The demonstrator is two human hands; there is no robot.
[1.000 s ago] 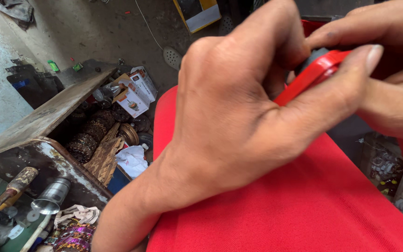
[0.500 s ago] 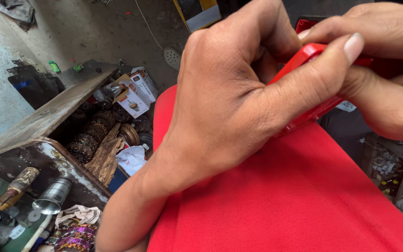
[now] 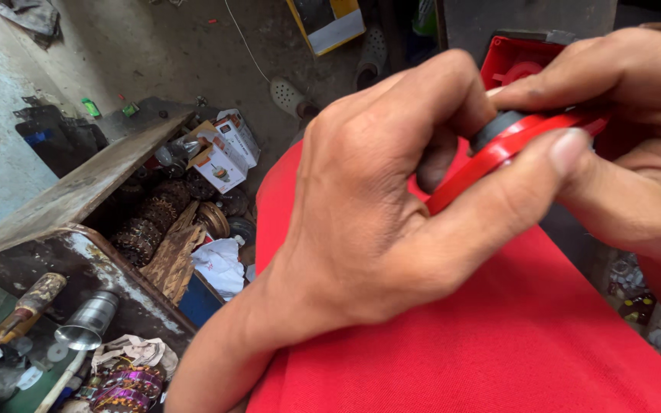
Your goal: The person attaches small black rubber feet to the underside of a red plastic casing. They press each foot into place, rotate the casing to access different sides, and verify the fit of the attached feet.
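My left hand [image 3: 392,206] fills the middle of the view and grips a round red plastic part [image 3: 499,157] with a grey insert, thumb along its rim and fingers curled over its top. My right hand [image 3: 621,153] holds the same part from the right side, fingers pressed on its upper face. Both hands hover above red cloth [image 3: 483,344] over my lap. Behind the part, a red plastic housing [image 3: 518,61] is partly hidden by my fingers.
A wooden box [image 3: 147,229] at left holds copper coils and wood scraps. Small cardboard boxes [image 3: 227,149] lie beside it. A metal funnel [image 3: 86,325], a worn bottle [image 3: 24,306] and coloured wire spools [image 3: 128,382] sit at lower left. A sandal [image 3: 288,95] lies on the concrete floor.
The red part has turned and tilted between my hands, and its grey insert shows again. My left thumb has shifted along the rim. The red housing behind is now in sight.
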